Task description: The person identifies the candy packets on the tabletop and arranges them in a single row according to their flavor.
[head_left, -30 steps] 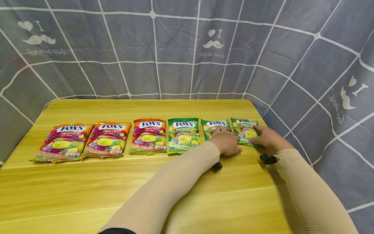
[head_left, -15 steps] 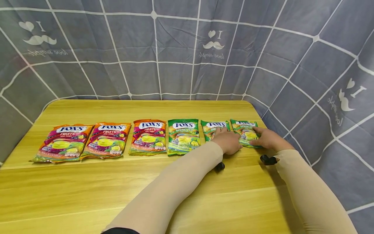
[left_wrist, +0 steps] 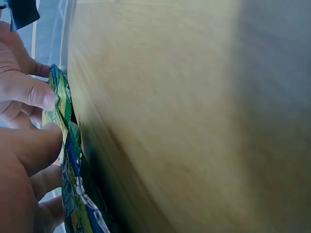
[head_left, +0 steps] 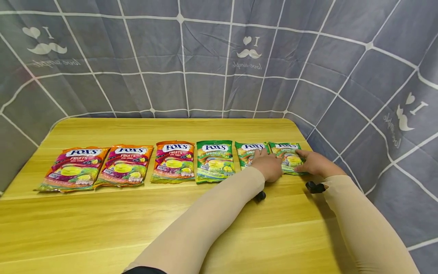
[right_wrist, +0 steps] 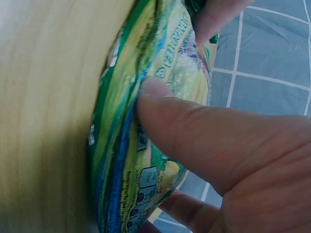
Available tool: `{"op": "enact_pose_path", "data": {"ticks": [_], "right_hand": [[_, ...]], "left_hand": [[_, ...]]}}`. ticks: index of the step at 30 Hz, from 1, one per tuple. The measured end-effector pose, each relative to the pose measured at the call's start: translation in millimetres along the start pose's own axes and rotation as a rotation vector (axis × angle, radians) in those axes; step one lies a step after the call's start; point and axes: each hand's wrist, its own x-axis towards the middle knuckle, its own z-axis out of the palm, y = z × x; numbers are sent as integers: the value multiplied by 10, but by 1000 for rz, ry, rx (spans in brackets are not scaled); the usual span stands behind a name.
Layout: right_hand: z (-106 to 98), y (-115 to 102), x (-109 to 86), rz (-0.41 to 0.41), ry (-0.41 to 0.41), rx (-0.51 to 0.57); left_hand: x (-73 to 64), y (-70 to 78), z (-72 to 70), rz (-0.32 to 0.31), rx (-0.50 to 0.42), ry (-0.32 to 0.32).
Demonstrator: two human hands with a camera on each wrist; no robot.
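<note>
Six flat bags of Fox's candy lie in a row across the table. My left hand (head_left: 268,166) rests with spread fingers on the green Spring Tea candy bag second from the right (head_left: 245,147), hiding part of its front. At the row's right end, my right hand (head_left: 316,163) grips the last green candy bag (head_left: 289,156) by its right side. The thumb (right_wrist: 167,109) presses the wrapper in the right wrist view, with other fingers around the far side. These two bags meet edge to edge between the hands in the left wrist view.
Another green candy bag (head_left: 215,161) lies left of my left hand. Farther left are three orange-and-purple Fruits bags, the nearest (head_left: 173,163) upright in the row. A grey checked curtain (head_left: 205,57) surrounds the back and sides of the wooden table (head_left: 102,228).
The rightmost green bag has slid slightly left and nearer, closing up to its neighbour with my right hand on it. My left hand has shifted a little right.
</note>
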Motion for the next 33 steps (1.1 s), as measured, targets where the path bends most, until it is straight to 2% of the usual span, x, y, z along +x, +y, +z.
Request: {"op": "enact_pose_path", "data": {"ticks": [11, 19, 26, 33], "right_hand": [[-43, 24, 16, -19, -20, 9], [-34, 32, 27, -1, -18, 8], [-17, 30, 38, 8, -25, 16], [-26, 39, 43, 23, -19, 13]], "left_hand": [[-7, 48, -7, -17, 40, -32], [3, 38, 6, -23, 11, 8], [-3, 78, 30, -43, 47, 45], [0, 94, 46, -65, 15, 62]]}}
